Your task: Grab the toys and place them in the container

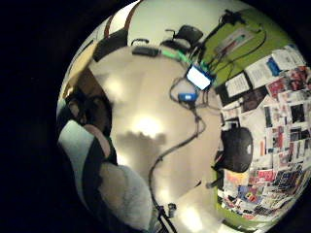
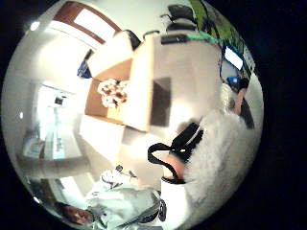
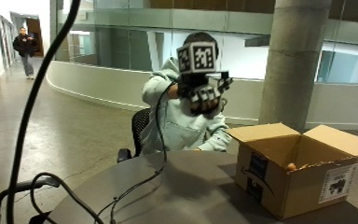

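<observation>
In the outside view a person sits behind a round grey table (image 3: 185, 191) and holds the gloved right hand (image 3: 205, 97) high in front of the face, well above the tabletop and left of the box. The fingers are curled round a white fluffy toy (image 2: 216, 136), which lies close against the palm in the thumb side palm view. An open cardboard box (image 3: 297, 175) stands on the table's right side with its flaps up. Seen from above, the box (image 2: 139, 91) holds a brown and white toy (image 2: 112, 92). A bit of orange (image 3: 291, 165) shows at the box's rim.
A black cable (image 3: 139, 184) trails from the raised hand down over the table's left half. A concrete pillar (image 3: 293, 60) rises behind the box. The little finger side palm view shows the tabletop (image 1: 146, 126) with a cable and small devices (image 1: 199, 77) at its edge.
</observation>
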